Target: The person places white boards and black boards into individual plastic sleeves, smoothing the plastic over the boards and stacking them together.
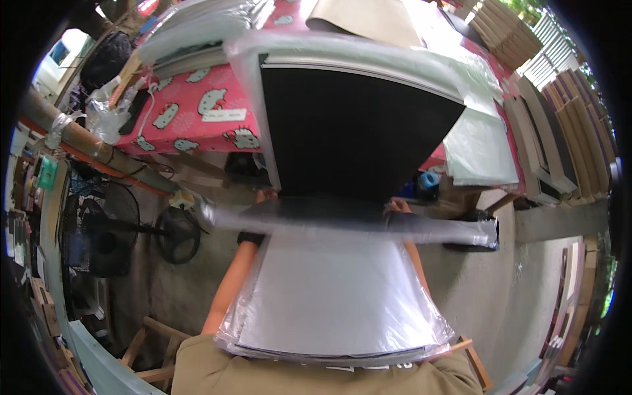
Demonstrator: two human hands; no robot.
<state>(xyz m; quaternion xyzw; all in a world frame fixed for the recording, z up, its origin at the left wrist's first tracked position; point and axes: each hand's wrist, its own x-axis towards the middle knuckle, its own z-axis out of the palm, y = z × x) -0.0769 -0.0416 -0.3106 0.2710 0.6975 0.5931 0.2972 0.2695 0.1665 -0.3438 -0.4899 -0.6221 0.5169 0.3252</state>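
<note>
A thick stack of black sheets (pixel 355 131) with a white edge stands in front of me, half inside a clear plastic bag (pixel 342 49). My left hand (pixel 266 196) grips its lower left corner. My right hand (pixel 396 206) grips its lower right corner. Only the fingertips of both hands show behind a blurred strip of plastic film. Below them, a second flat stack of grey-white sheets in plastic wrap (pixel 336 303) rests against my body, covering most of both forearms.
A table with a pink cartoon-cat cloth (pixel 197 112) carries piles of plastic bags (pixel 477 148) and paper. Brown frames or boards (pixel 566 131) are stacked at right. A floor fan (pixel 99 230) stands left, a wooden stool (pixel 151 342) lower left, a blue roll (pixel 429 179) under the table.
</note>
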